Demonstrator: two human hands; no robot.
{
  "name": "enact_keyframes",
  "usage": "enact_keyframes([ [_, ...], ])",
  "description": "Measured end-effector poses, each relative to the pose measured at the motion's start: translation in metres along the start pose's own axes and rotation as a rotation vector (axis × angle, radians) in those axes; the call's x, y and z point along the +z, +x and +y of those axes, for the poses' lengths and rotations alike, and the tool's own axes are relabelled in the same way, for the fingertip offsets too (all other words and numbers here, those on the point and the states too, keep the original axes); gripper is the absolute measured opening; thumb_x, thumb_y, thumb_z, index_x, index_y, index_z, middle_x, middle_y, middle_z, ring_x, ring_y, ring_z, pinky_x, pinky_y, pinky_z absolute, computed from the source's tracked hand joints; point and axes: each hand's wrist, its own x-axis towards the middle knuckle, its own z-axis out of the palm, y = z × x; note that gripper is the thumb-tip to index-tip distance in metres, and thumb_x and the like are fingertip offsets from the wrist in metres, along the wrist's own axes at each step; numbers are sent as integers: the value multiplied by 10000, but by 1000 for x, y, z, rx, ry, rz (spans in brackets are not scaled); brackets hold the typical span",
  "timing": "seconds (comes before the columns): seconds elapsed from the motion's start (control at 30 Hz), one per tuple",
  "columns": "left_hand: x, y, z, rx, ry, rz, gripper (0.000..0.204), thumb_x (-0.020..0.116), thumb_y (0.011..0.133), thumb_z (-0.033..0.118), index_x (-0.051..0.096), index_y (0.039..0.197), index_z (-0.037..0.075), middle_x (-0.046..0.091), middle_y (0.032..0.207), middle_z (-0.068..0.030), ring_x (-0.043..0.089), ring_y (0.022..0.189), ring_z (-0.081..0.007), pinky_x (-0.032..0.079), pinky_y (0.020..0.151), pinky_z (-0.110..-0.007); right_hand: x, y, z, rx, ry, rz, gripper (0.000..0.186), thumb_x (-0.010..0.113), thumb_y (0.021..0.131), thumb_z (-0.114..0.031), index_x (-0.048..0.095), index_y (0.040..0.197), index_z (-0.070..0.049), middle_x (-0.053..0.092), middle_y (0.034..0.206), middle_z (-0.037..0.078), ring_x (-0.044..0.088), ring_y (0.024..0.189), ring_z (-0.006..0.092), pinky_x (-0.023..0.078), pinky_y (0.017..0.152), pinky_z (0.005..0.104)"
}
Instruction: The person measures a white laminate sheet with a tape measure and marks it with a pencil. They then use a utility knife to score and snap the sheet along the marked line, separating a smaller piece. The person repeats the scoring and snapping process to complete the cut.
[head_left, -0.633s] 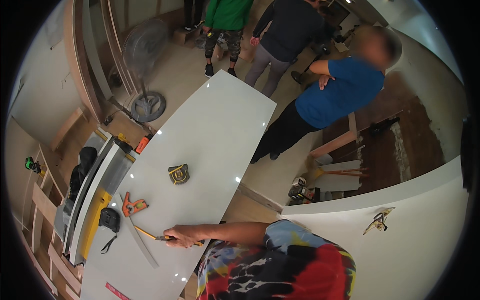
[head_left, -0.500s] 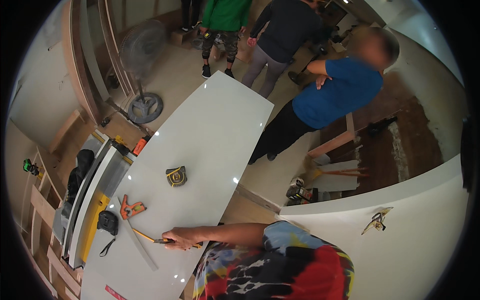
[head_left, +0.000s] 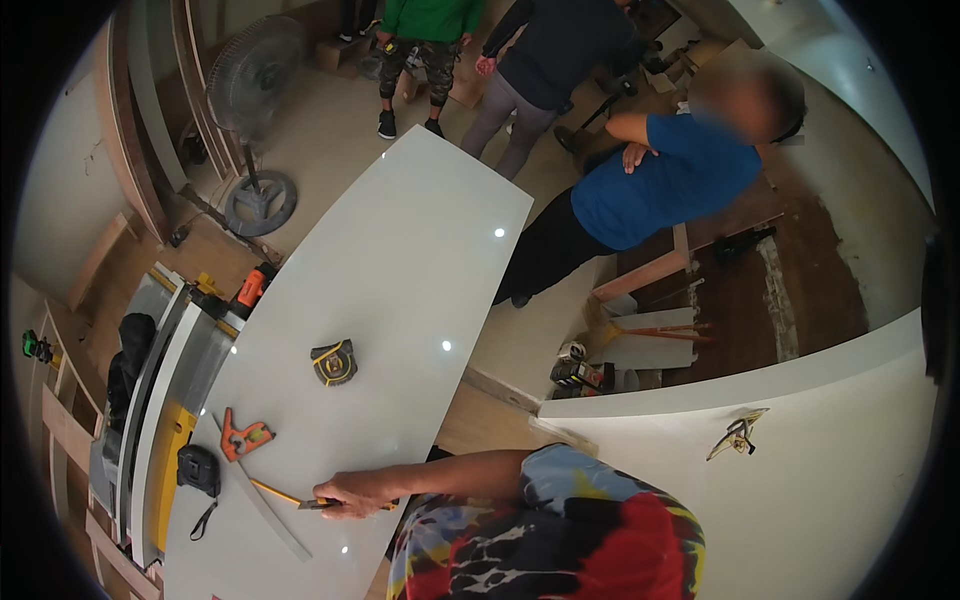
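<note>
My right hand [head_left: 345, 495] is closed around a slim yellow-and-black tool over the near part of a long white panel [head_left: 420, 230]. The tool's kind is unclear; a thin yellow length [head_left: 272, 492] extends left from its dark section, and a yellow end shows beyond my palm. Beside it lies a combination square [head_left: 245, 434] with an orange head and a steel blade. Left of the square rests a black tape measure [head_left: 199, 470] with a wrist strap. A yellow-and-black tape measure [head_left: 334, 363] sits farther up the panel. My left hand is out of view.
An orange-and-black power tool [head_left: 252, 288] stands by the panel's left edge, near long metal rails [head_left: 165, 420]. Beyond is a pedestal fan [head_left: 258, 90]. A person in a blue shirt [head_left: 680, 185] stands right of the panel; others stand farther back. A low white wall [head_left: 700, 390] curves along the right.
My view has shifted slightly, so most things appear farther left, and nearby items lower. My right hand keeps its grip on the tool, in nearly the same place by the square.
</note>
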Motion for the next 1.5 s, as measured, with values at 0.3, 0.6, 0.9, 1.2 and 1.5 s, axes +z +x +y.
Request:
enact_keyframes([
  [0.3, 3, 0, 7, 14, 4, 16, 523, 713, 975, 381, 589, 1328, 15, 650, 1275, -165, 646, 1131, -292, 522, 881, -396, 3, 8, 12, -110, -84, -3, 309, 620, 1020, -273, 525, 981, 18, 570, 682, 180, 553, 618, 355, 433, 625, 480],
  [0.6, -10, -2, 4, 11, -48, 63, 486, 717, 974, 362, 606, 1299, 18, 670, 1232, -156, 659, 1091, -282, 526, 847, -382, 2, 5, 0, -39, -1, -15, 277, 530, 1073, -260, 539, 968, -4, 566, 635, 130, 604, 559, 257, 457, 567, 434],
  [0.9, -20, -1, 2, 8, -74, 71, 450, 721, 974, 344, 623, 1271, 20, 689, 1189, -147, 672, 1051, -271, 530, 813, -369, -9, 5, -15, 83, 73, -126, 316, 409, 1119, -298, 525, 1025, -19, 601, 716, 75, 627, 528, 177, 524, 443, 349],
  [1.2, -11, 1, 8, 12, -45, 105, 414, 726, 973, 326, 640, 1242, 23, 709, 1146, -138, 685, 1011, -261, 534, 778, -355, 0, -3, -14, 67, 228, -94, 303, 402, 1125, -286, 510, 1037, -16, 593, 704, 75, 618, 497, 181, 516, 445, 345],
  [1.5, -17, 4, 13, 4, -75, 153, 378, 730, 972, 307, 658, 1214, 25, 728, 1103, -128, 698, 970, -251, 538, 744, -342, 2, -27, -21, 77, 297, -148, 273, 454, 1108, -290, 510, 1049, -29, 582, 712, 62, 629, 532, 170, 510, 450, 337],
])
